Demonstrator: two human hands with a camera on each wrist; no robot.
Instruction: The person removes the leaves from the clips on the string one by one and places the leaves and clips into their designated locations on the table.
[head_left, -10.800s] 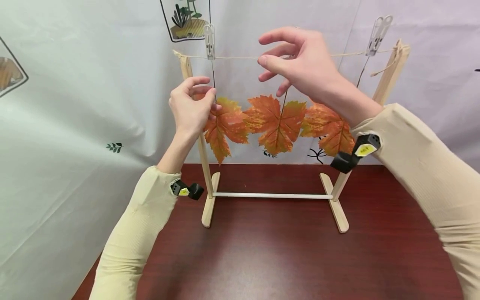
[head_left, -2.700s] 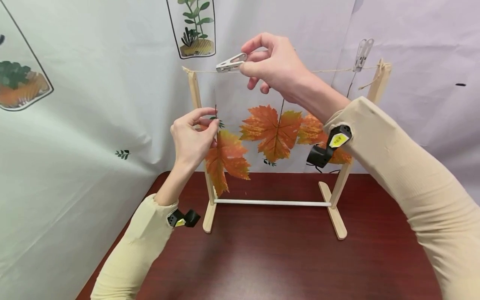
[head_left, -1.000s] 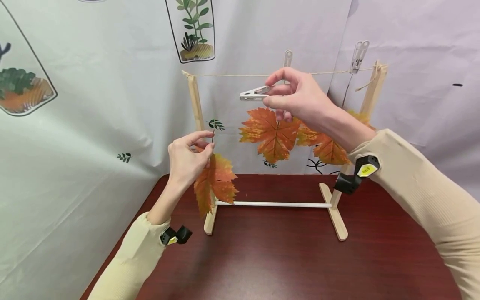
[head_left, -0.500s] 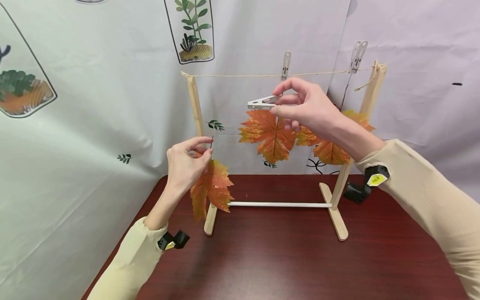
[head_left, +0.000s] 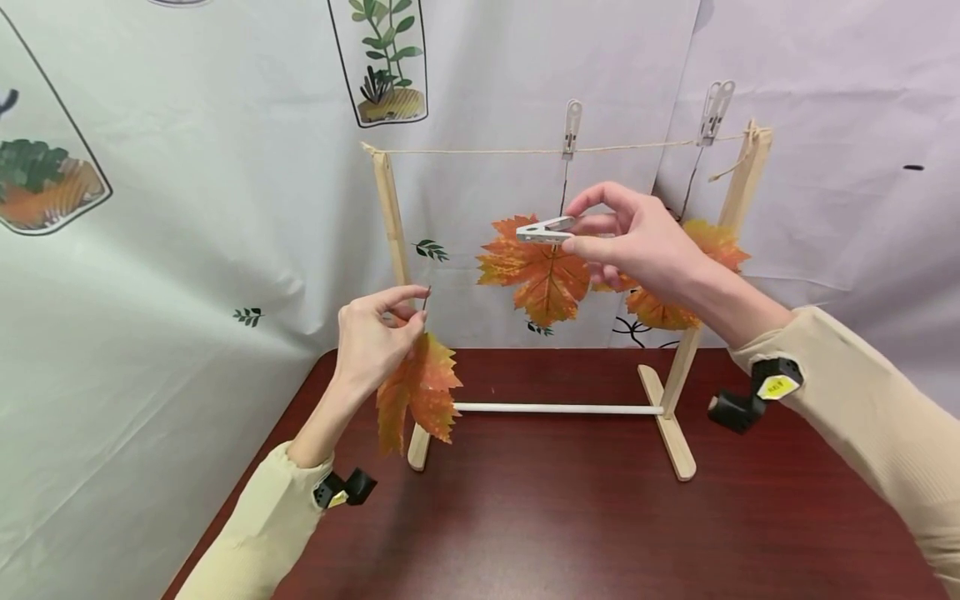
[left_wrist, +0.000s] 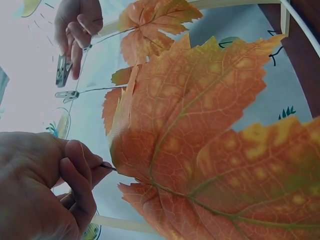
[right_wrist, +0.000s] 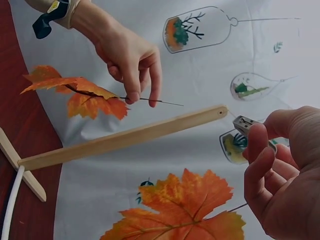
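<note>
Between thumb and fingertips my left hand point(head_left: 375, 337) pinches the thin dark stem of an orange artificial maple leaf point(head_left: 423, 392), which hangs below the hand at the rack's left post. That leaf fills much of the left wrist view. My right hand point(head_left: 637, 237) pinches a pale clothespin point(head_left: 543, 231) by its handle end, in front of the middle leaf point(head_left: 536, 279). The middle leaf hangs by its stem from another clothespin point(head_left: 572, 129) on the string point(head_left: 480, 152). A third leaf point(head_left: 663, 308), partly behind my right hand, hangs from a clothespin point(head_left: 716, 112) near the right post.
The wooden rack has a left post point(head_left: 388, 208), a right post point(head_left: 746, 179) and a white bottom rod point(head_left: 555, 409). It stands on a dark red table point(head_left: 540, 517). Behind it hangs a white backdrop point(head_left: 247, 167) printed with plants.
The left clothespin and its leaf have come off the string, one now in each hand. Over the last second both hands moved lower, the right one also rightward.
</note>
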